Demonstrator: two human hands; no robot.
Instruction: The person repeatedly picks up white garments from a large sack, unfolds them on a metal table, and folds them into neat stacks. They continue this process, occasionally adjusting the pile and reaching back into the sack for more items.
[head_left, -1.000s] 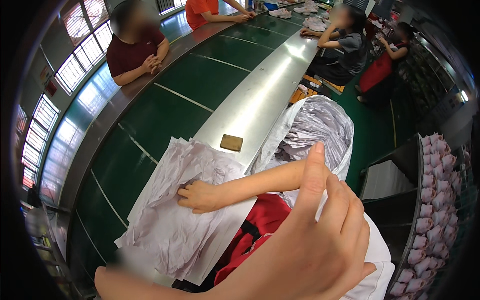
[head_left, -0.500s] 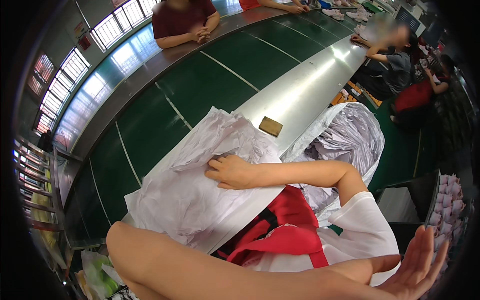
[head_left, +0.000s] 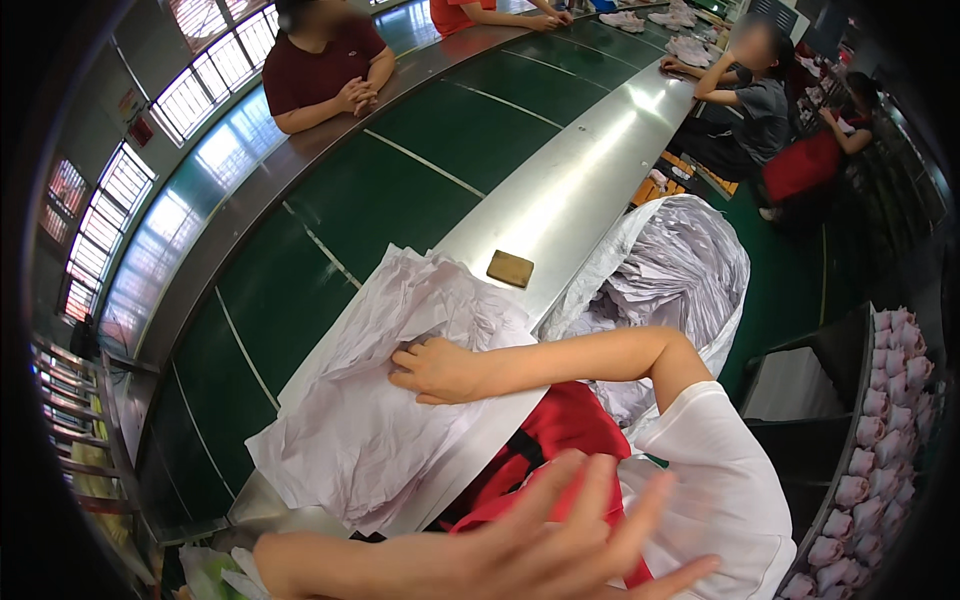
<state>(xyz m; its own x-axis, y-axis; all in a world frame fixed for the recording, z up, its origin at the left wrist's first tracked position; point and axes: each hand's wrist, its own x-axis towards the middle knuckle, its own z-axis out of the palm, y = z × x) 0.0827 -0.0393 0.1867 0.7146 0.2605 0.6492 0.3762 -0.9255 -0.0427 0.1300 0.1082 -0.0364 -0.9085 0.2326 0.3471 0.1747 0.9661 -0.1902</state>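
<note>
The right hand [head_left: 440, 372] is resting on crumpled white paper sheets [head_left: 340, 430], its fingers bending close together; whether they are pinching a sheet, I cannot tell. The sheets are lying across the metal ledge [head_left: 560, 190] and green belt [head_left: 300, 300]. The left hand [head_left: 555, 535], blurred, is hovering before the red apron [head_left: 572, 420], fingers spreading apart. A brown block [head_left: 510, 269] is lying just beyond the sheets.

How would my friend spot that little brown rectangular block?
Find the long green striped surface, then the shiny silver metal ledge along its right. On that ledge, just past the crumpled white paper, lies the small brown rectangular block. Its dark colour and straight edges stand out from the wrinkled paper.
</note>
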